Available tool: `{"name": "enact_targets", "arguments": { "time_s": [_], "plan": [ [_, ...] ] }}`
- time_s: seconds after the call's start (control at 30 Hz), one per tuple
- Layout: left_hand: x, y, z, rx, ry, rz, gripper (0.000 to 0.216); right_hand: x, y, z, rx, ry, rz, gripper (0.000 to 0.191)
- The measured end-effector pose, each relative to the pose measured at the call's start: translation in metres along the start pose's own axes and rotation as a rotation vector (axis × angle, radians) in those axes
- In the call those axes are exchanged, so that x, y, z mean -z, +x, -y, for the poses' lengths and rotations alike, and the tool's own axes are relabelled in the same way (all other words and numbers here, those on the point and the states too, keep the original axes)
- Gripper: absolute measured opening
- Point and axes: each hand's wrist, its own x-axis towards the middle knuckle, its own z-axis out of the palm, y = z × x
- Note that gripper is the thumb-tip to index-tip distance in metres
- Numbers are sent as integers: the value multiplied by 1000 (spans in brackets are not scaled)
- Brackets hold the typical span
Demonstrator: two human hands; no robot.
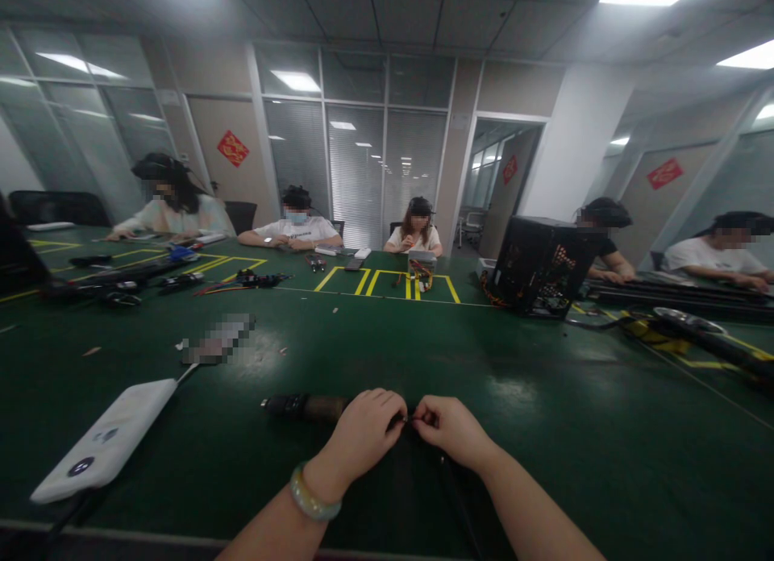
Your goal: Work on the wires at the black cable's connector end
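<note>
My left hand (370, 425), with a bracelet (314, 494) on the wrist, lies palm down with its fingers curled, beside a dark cylindrical tool (302, 407) with a black tip end and a brownish body. That tool lies on the green tabletop and runs behind the left hand, so its other end is hidden. Close by on the right, my right hand (452, 430) is closed in a pinch. Something small and dark (409, 418) shows between the two sets of fingertips, too small to name. Below the right hand a long black rod-like thing (455, 496) stretches toward me.
A white power bank (106, 442) with a cable lies left, near a blurred phone-like device (221, 339). Across the table (375, 347) stand a black computer case (535, 264) and black cables (257, 279). Several people sit along the far side.
</note>
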Motion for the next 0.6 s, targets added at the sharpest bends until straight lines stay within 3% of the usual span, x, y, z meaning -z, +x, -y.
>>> {"name": "enact_targets", "arguments": {
  "time_s": [0.6],
  "plan": [
    [1, 0, -1, -19, 9, -3, 10, -1, 1, -2, 19, -10, -14, 2]
  ]
}}
